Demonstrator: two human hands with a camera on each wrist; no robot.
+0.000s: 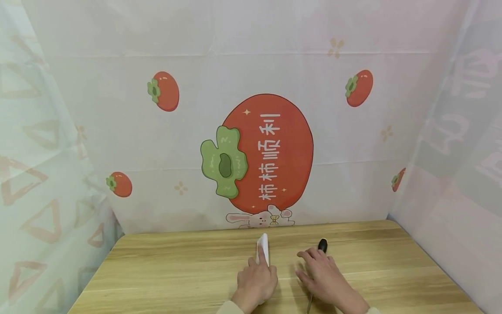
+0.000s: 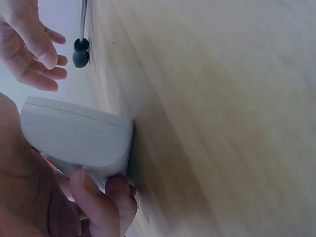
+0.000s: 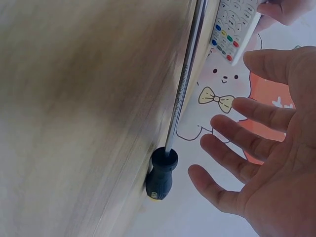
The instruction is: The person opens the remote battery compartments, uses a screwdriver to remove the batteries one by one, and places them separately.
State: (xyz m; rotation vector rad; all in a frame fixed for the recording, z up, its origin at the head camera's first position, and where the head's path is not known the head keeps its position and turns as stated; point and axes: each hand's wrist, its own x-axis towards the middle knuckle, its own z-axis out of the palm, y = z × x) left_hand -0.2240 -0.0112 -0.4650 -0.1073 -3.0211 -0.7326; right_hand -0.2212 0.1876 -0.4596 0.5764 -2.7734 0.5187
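Observation:
A white remote control [image 1: 264, 245] with coloured buttons is gripped in my left hand [image 1: 256, 282], the index finger laid along it. In the right wrist view the button side of the remote control [image 3: 235, 29] shows; the left wrist view shows its smooth end [image 2: 74, 134] close to the tabletop. My right hand [image 1: 327, 275] hovers over a screwdriver with its fingers spread and nothing held. The screwdriver [image 3: 162, 177] lies on the table, its black handle pointing away from me and its long metal shaft toward me. Part of it is hidden under the hand in the head view.
The wood-grain table [image 1: 164, 270] ends at a white backdrop cloth [image 1: 266, 26] printed with persimmons and a rabbit. Further cloth panels hang along the left [image 1: 35, 174] and right [image 1: 462, 174] sides.

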